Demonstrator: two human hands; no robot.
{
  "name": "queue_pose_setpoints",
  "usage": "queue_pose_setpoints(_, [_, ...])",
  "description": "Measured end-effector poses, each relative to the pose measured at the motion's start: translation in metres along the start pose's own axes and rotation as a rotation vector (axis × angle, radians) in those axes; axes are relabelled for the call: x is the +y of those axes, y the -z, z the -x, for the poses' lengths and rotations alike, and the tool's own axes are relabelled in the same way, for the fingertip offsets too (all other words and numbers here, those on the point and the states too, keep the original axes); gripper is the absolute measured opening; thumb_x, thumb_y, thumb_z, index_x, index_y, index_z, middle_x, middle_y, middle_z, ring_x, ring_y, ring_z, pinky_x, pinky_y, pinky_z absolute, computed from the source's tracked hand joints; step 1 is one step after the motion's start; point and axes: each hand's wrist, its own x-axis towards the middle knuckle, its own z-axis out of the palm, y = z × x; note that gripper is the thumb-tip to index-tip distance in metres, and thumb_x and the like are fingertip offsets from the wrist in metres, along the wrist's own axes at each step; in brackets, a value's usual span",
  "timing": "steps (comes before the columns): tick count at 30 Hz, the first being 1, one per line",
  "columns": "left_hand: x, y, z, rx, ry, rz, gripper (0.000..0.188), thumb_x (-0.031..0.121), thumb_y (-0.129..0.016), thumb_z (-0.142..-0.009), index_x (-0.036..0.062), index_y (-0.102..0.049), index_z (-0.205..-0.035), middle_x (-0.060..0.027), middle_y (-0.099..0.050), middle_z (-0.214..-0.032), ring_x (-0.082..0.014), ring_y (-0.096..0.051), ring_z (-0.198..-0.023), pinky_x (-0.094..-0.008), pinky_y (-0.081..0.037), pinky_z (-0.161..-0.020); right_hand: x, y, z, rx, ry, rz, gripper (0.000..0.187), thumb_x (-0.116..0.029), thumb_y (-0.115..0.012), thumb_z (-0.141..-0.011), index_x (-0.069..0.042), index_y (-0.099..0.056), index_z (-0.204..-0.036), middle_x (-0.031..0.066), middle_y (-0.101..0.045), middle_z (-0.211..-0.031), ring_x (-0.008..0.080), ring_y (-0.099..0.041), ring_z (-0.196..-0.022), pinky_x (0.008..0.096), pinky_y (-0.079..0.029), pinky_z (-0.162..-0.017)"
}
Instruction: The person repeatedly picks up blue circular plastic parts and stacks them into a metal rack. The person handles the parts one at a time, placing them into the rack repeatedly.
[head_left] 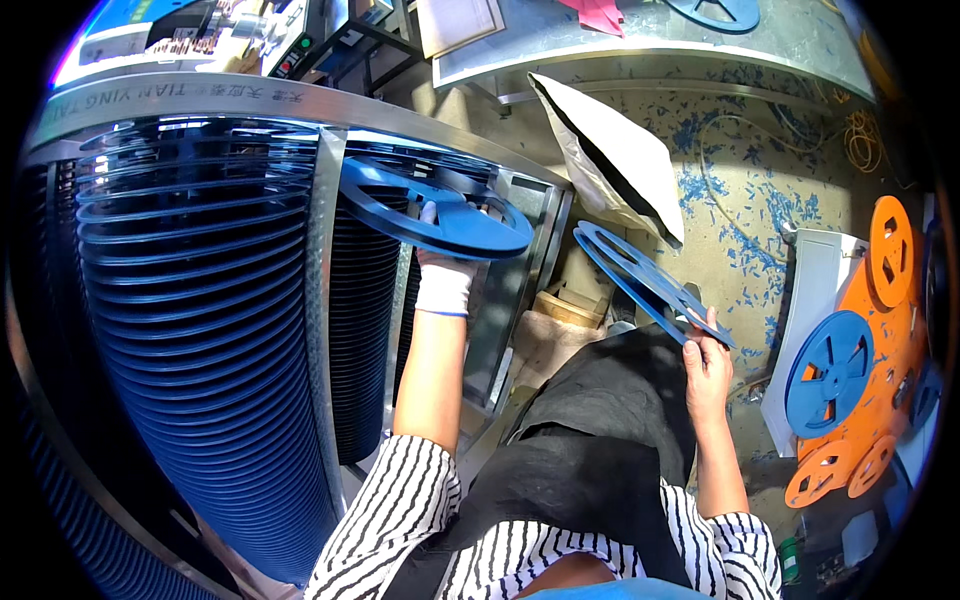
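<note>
My left hand (443, 280), in a white glove, is closed on a blue plastic reel (465, 228) at the top of a metal-framed rack (325, 270). One finger shows through the reel's opening; the rest are partly hidden by it. Tall stacks of blue reels (205, 330) fill the rack on my left. My bare right hand (708, 370) grips a second blue reel (635, 270) by its near edge, tilted in front of my dark apron (590, 400). Its two flanges stand apart, with a gap between them.
A white sack (620, 140) stands ahead, beyond the right-hand reel. Blue scraps (750, 230) litter the floor around a loose cable. On the right is an orange machine (865, 390) with a blue reel (830, 372) on it. A metal-topped bench (650, 40) runs across the far side.
</note>
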Motion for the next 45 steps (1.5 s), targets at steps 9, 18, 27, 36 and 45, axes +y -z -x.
queue_pose_setpoints(9, [0.007, -0.017, -0.018, 0.095, -0.043, -0.066, 0.047, 0.044, -0.058, -0.083, 0.0111, -0.056, -0.116, -0.0146, -0.062, -0.108, -0.0319, -0.06, -0.098, -0.0487, -0.049, -0.091, 0.006, 0.0, -0.001, -0.072, 0.022, 0.029, 0.049, -0.044, -0.054, -0.092, -0.005, -0.062, -0.12, 0.0135, -0.065, -0.112, 0.0299, -0.035, -0.137, 0.0454, -0.022, -0.11])
queue_pose_setpoints(18, [0.012, 0.019, 0.01, -0.232, 0.173, -0.013, 0.053, 0.046, -0.059, -0.086, 0.0036, -0.056, -0.118, -0.0169, -0.063, -0.111, -0.0314, -0.057, -0.105, -0.0456, -0.047, -0.094, -0.004, -0.02, -0.019, -0.105, -0.005, -0.021, 0.05, -0.045, -0.056, -0.091, -0.008, -0.061, -0.124, 0.0105, -0.067, -0.104, 0.0309, -0.035, -0.137, 0.0468, -0.021, -0.111])
queue_pose_setpoints(27, [0.027, 0.023, 0.0, -0.202, 0.103, -0.167, 0.055, 0.046, -0.059, -0.085, 0.0037, -0.054, -0.12, -0.0167, -0.063, -0.111, -0.0311, -0.057, -0.106, -0.0457, -0.046, -0.095, -0.014, -0.041, -0.034, -0.149, 0.089, 0.064, 0.044, -0.041, -0.058, -0.09, -0.003, -0.065, -0.11, 0.0119, -0.061, -0.125, 0.0322, -0.036, -0.136, 0.0496, -0.022, -0.11])
queue_pose_setpoints(36, [0.034, 0.085, -0.063, -0.111, 0.084, -0.074, 0.042, 0.042, -0.056, -0.088, 0.0067, -0.057, -0.11, -0.013, -0.064, -0.106, -0.0288, -0.06, -0.101, -0.0448, -0.047, -0.095, -0.02, -0.049, -0.025, -0.171, 0.099, -0.001, 0.041, -0.041, -0.057, -0.091, -0.001, -0.066, -0.089, 0.009, -0.058, -0.129, 0.0327, -0.038, -0.135, 0.0482, -0.023, -0.11])
queue_pose_setpoints(45, [-0.007, -0.01, -0.031, 0.17, -0.032, -0.211, 0.04, 0.043, -0.06, -0.087, 0.0167, -0.055, -0.117, -0.0059, -0.06, -0.117, -0.0238, -0.059, -0.103, -0.0434, -0.054, -0.085, -0.017, -0.039, -0.016, -0.154, -0.109, -0.195, 0.032, -0.03, -0.064, -0.088, -0.001, -0.062, -0.099, 0.0151, -0.062, -0.115, 0.0278, -0.055, -0.11, 0.0399, -0.039, -0.096])
